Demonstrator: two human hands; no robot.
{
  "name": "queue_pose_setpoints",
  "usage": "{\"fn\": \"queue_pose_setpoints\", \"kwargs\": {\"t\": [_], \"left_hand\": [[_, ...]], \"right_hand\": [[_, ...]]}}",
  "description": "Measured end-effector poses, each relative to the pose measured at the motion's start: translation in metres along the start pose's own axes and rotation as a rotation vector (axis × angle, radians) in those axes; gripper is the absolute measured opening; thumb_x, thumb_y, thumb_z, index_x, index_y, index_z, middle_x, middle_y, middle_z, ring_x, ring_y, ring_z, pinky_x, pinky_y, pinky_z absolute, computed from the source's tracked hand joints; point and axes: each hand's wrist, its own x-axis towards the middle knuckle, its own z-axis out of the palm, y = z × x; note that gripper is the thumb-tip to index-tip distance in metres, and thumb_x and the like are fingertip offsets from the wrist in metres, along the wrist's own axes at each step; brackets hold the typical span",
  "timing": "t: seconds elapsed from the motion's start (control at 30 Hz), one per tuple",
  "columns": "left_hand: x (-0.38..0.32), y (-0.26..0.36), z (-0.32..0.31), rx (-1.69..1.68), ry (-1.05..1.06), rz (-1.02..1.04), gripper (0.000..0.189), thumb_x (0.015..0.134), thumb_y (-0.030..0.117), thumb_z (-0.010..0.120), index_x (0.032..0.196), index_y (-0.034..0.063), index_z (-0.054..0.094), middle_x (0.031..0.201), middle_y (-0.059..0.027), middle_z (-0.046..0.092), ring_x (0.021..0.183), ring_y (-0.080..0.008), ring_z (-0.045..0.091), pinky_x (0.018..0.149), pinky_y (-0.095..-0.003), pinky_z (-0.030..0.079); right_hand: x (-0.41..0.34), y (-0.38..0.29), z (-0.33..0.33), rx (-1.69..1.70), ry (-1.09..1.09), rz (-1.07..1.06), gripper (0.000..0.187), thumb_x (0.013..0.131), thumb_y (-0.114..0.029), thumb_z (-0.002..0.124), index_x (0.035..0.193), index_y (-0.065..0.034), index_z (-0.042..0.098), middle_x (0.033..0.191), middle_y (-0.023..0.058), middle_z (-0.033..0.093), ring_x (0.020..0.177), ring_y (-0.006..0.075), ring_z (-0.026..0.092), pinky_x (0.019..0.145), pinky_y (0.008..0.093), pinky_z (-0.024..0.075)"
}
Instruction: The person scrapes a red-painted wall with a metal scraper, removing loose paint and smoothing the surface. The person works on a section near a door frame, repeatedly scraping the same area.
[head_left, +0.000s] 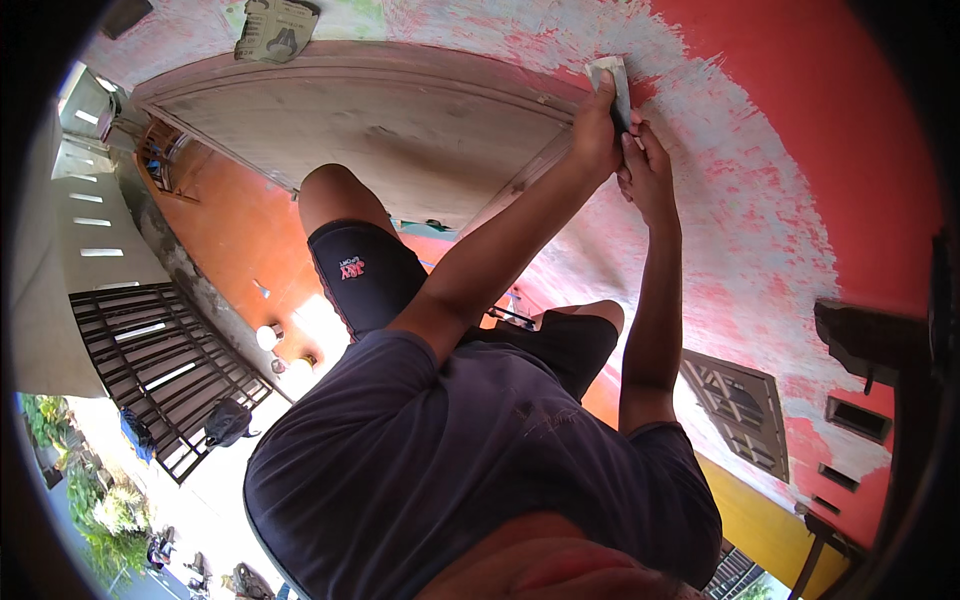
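My left hand (596, 131) holds a flat, folded grey-white piece (613, 86), which looks like sandpaper, with the thumb on its face. My right hand (646, 169) is at its lower end, close against the left hand; whether the right fingers grip the piece is hidden. Both hands are raised by the upper corner of a brown wooden door frame (559, 105), in front of a wall (720, 187) with patchy white and red paint. A printed sheet (277, 34), apparently sandpaper backing, lies against the wall above the frame at the upper left.
Solid red paint (832, 112) covers the wall farther right. A wooden window (739, 412) and small vents (859, 418) are at lower right. An orange floor (232, 217), a wooden chair (156, 161) and a dark metal gate (161, 367) with a hanging bag (227, 421) lie left.
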Motion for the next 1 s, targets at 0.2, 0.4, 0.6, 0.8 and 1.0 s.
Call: {"fn": "queue_pose_setpoints", "kwargs": {"t": [0.2, 0.4, 0.6, 0.8, 1.0], "left_hand": [[0.002, 0.009, -0.002, 0.064, 0.028, 0.019, 0.047, 0.103, 0.055, 0.047, 0.098, 0.0083, 0.052, 0.072, -0.0101, 0.060, 0.065, -0.0222, 0.055, 0.066, -0.0408, 0.052], [0.002, 0.010, -0.002, 0.021, 0.024, -0.029, 0.050, 0.102, 0.057, 0.046, 0.098, 0.0074, 0.052, 0.071, -0.0098, 0.059, 0.064, -0.0227, 0.055, 0.062, -0.0420, 0.051], [0.000, 0.017, -0.002, -0.021, 0.076, -0.071, 0.051, 0.101, 0.059, 0.048, 0.099, 0.0081, 0.049, 0.070, -0.0093, 0.059, 0.061, -0.0211, 0.053, 0.060, -0.0410, 0.050], [-0.002, 0.017, -0.006, -0.046, 0.058, 0.084, 0.049, 0.101, 0.058, 0.049, 0.099, 0.0092, 0.049, 0.068, -0.0086, 0.057, 0.061, -0.0201, 0.053, 0.063, -0.0388, 0.051], [-0.001, 0.028, -0.009, -0.099, 0.032, 0.061, 0.047, 0.102, 0.056, 0.047, 0.097, 0.0094, 0.052, 0.066, -0.0078, 0.056, 0.062, -0.0204, 0.052, 0.064, -0.0380, 0.050]], "right_hand": [[0.005, -0.002, 0.006, 0.047, -0.071, -0.045, 0.025, 0.106, -0.023, 0.051, 0.128, -0.0107, 0.054, 0.058, -0.0052, 0.042, 0.043, 0.0031, 0.036, 0.039, 0.0222, 0.0291], [0.005, -0.002, 0.007, 0.027, -0.020, -0.009, 0.022, 0.106, -0.024, 0.051, 0.124, -0.0103, 0.054, 0.061, -0.0049, 0.044, 0.044, 0.0020, 0.037, 0.039, 0.0215, 0.0305], [0.006, -0.005, 0.014, -0.053, 0.016, 0.012, 0.022, 0.106, -0.022, 0.052, 0.124, -0.0102, 0.056, 0.064, -0.0048, 0.045, 0.046, 0.0026, 0.039, 0.039, 0.0208, 0.0306], [0.003, -0.006, 0.019, -0.025, -0.083, -0.104, 0.024, 0.106, -0.021, 0.053, 0.126, -0.0099, 0.057, 0.068, -0.0041, 0.047, 0.049, 0.0038, 0.040, 0.042, 0.0224, 0.0316], [0.008, -0.009, 0.025, -0.015, -0.074, -0.068, 0.027, 0.105, -0.020, 0.054, 0.130, -0.0091, 0.056, 0.071, -0.0042, 0.046, 0.052, 0.0034, 0.039, 0.045, 0.0225, 0.0321]]}}
